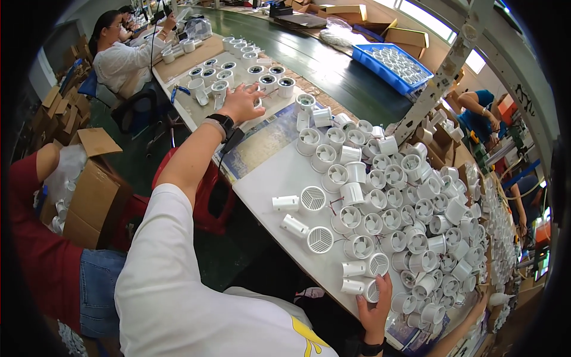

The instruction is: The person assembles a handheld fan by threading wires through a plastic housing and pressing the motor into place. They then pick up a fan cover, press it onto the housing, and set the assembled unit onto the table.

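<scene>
My left hand [241, 106] reaches out to the far part of the bench, its fingers around a white round housing [257, 103] that they partly cover. Beside it stand several white cylindrical housings with dark insides, one of them a housing [285, 87] with a wire. My right hand [375, 312] is at the near edge, thumb and fingers around a white fan housing [372, 290] with a slatted grille. Touching that one is another grille-topped fan housing [377, 264]. Farther up lie two more, a grille-up housing [320, 240] and its neighbour [313, 198], each with a white side tube.
A large heap of white fan housings [410, 208] covers the bench's right side. Beyond the green surface [267, 35] sits a blue tray [392, 66] of parts. A red stool [208, 202] and an open carton [95, 202] stand left. Co-workers sit or stand around, one arm [461, 327] at lower right.
</scene>
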The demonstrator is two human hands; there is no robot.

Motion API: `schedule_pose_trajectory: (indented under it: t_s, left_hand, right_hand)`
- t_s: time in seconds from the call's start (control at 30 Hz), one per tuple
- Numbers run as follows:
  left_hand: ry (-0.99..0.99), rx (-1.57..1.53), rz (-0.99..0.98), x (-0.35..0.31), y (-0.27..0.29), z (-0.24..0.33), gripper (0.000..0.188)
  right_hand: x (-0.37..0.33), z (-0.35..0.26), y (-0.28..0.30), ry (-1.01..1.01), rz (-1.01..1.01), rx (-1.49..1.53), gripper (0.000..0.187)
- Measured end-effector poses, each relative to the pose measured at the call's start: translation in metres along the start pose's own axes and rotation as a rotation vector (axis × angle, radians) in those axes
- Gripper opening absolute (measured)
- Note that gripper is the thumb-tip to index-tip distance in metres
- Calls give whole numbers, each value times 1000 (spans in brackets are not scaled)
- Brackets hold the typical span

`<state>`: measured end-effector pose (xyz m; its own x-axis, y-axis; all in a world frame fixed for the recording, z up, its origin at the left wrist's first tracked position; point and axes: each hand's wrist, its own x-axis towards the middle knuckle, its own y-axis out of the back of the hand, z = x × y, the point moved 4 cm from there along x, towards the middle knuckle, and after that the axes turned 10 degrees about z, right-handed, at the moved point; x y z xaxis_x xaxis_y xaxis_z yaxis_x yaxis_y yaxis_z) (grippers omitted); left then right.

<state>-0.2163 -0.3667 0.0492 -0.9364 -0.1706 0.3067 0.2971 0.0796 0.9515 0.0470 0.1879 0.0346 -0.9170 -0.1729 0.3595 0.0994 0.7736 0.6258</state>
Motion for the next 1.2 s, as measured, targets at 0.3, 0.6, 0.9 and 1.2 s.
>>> schedule_pose_trajectory:
  t_s: [0.3, 0.6, 0.9, 1.2]
  left_hand:
    - [56, 35, 6, 12, -6, -29, 61]
    - [100, 43, -18, 30, -14, -48, 62]
    - [-252, -329, 303, 48, 5, 16, 71]
    - [-371, -505, 162, 72, -36, 102, 68]
  right_hand:
    - [-1, 3, -3, 13, 33, -18, 60]
    - [-1, 3, -2, -16, 21, 37, 60]
    - [-1, 3, -3, 0, 36, 3, 60]
    - [-1, 3, -4, 35, 31, 14, 62]
